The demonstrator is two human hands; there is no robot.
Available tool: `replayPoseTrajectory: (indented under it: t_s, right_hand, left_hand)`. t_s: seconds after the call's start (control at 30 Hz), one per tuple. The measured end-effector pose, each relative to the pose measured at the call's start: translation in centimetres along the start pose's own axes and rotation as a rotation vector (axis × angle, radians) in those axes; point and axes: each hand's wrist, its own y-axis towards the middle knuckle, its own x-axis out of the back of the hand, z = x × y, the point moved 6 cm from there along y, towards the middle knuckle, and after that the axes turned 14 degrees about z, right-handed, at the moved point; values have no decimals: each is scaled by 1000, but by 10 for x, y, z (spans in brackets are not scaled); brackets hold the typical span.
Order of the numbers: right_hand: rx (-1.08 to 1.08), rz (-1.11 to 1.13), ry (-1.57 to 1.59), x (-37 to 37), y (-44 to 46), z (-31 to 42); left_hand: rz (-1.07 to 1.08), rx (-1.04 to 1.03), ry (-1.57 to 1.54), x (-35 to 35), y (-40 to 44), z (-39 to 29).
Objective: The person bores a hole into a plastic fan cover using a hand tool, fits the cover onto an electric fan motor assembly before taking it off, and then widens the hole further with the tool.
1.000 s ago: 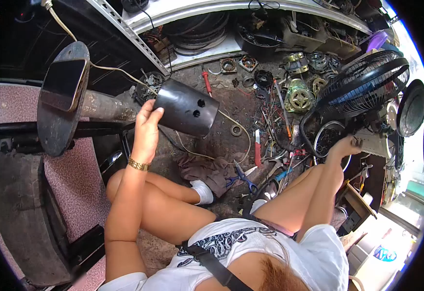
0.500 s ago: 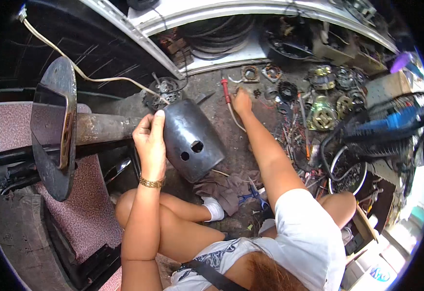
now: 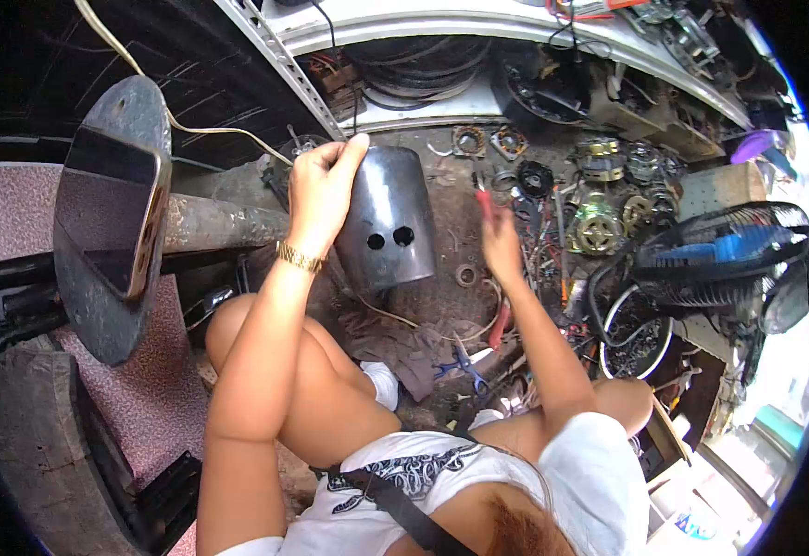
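Note:
A black cylinder [image 3: 388, 208] with two round holes near its lower edge is gripped at its upper left rim by my left hand [image 3: 324, 190]. To the right, my right hand [image 3: 501, 243] is closed around a red-handled soldering iron [image 3: 485, 202], its tip pointing away from me. A pale cord [image 3: 224, 132] runs from the upper left toward the cylinder; part of it passes behind. Blue-handled scissors [image 3: 464, 367] lie open on the floor beside a brown cloth [image 3: 404, 357]. Near them is another red-handled tool [image 3: 501, 324].
A phone [image 3: 117, 213] rests on a round plate on a metal post at left. Motor parts [image 3: 599, 227] and small tools litter the floor. At right are a black fan [image 3: 724, 250] and a round basin [image 3: 637, 331]. A white shelf [image 3: 404, 32] crosses the back.
My right hand has gone from the right side to the floor tools and now holds the red-handled iron, lifted from its place. The cylinder has tilted and shifted in my left hand.

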Motion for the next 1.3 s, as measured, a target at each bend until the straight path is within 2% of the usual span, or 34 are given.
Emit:
replayPoseTrajectory:
  t_s: [0.03, 0.07, 0.13, 0.17, 0.23, 0.27, 0.4, 0.57, 0.7, 0.97, 1.3]
  right_hand:
    - [144, -69, -36, 33, -27, 9]
    - [-9, 76, 138, 62, -52, 19]
    - [166, 27, 212, 116, -97, 45]
    - [111, 62, 244, 138, -116, 50]
    - [397, 44, -71, 171, -151, 112]
    - [401, 39, -82, 179, -164, 128]
    - [504, 101, -232, 179, -198, 171]
    - [597, 61, -369, 174, -214, 179]
    - [572, 60, -464, 174, -221, 182]
    - [584, 25, -570, 166, -223, 182]
    - [561, 40, -612, 163, -224, 182]
  left_hand:
    - [15, 9, -3, -5, 3, 0]
    - [26, 0, -19, -10, 3, -3]
    - [53, -75, 158, -20, 1, -20]
    - [87, -33, 284, -24, -2, -30]
    - [79, -140, 225, -34, -13, -49]
    - [78, -148, 216, -36, -17, -53]
    - [57, -234, 301, -43, -34, -68]
    - [61, -288, 441, -51, -55, -82]
    - [75, -346, 407, -67, -63, -88]
    - [110, -327, 595, -89, -61, -96]
    - [30, -393, 528, -87, -57, -94]
